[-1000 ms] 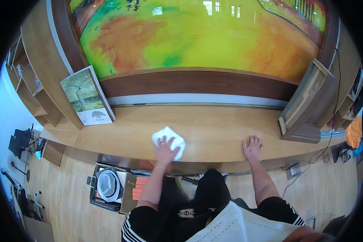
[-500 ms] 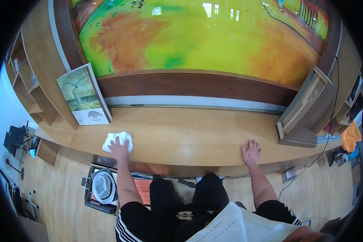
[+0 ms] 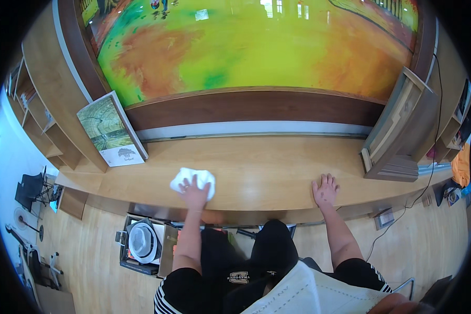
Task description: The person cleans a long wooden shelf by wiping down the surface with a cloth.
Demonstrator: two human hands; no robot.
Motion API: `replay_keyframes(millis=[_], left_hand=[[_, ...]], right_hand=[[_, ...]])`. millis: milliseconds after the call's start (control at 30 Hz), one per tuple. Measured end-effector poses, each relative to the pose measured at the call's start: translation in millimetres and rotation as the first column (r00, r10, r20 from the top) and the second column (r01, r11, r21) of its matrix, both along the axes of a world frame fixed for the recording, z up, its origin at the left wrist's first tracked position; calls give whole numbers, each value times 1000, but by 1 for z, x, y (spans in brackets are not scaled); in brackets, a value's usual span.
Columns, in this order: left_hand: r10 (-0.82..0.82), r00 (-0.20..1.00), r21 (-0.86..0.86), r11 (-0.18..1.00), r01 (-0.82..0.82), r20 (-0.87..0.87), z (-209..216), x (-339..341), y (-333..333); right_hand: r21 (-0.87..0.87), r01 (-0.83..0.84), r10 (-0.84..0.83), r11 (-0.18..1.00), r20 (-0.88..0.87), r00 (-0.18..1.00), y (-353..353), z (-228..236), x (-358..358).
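1. Leftward, my left hand (image 3: 194, 195) lies spread atop the white cloth (image 3: 206, 180), which rests on the counter (image 3: 261, 162).
2. My right hand (image 3: 325, 192) lies spread, directly touching the counter.
3. Beyond my left hand: a green-and-white panel (image 3: 111, 130).

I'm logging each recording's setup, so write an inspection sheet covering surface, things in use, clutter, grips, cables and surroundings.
Surface: light-brown wooden desktop.
Things in use: white cloth on the desktop.
Clutter: tree-picture panel at left, brown wooden frame at right, open box on floor.
Grips: left grip spread on cloth; right grip flat on desktop.
Cables: black cable at right, trailing toward floor.
Surroundings: colourful painting behind, shelves at both sides.
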State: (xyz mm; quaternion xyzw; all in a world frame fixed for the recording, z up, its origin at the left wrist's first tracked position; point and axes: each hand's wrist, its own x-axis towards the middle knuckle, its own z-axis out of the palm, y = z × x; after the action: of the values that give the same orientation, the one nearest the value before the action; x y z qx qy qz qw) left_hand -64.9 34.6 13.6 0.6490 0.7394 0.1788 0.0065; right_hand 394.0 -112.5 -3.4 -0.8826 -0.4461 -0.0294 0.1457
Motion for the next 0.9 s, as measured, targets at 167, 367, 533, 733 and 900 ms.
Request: replay_keyframes(millis=[167, 367, 533, 733, 900], left_hand=[[-275, 961, -15, 961, 275, 5, -3, 102, -26], [-564, 826, -43, 825, 564, 25, -2, 215, -68], [-670, 740, -8, 741, 671, 61, -5, 256, -92], [-687, 724, -32, 724, 689, 60, 2, 226, -76], [-519, 854, -10, 854, 519, 18, 1, 143, -34]], right_hand=[[43, -1, -1, 999, 55, 999, 0, -10, 4], [38, -8, 7, 999, 23, 1000, -2, -6, 1], [33, -6, 6, 999, -8, 1000, -1, -3, 2], [28, -7, 7, 1000, 3, 1000, -3, -4, 2], [31, -4, 3, 1000, 27, 1000, -1, -6, 3]])
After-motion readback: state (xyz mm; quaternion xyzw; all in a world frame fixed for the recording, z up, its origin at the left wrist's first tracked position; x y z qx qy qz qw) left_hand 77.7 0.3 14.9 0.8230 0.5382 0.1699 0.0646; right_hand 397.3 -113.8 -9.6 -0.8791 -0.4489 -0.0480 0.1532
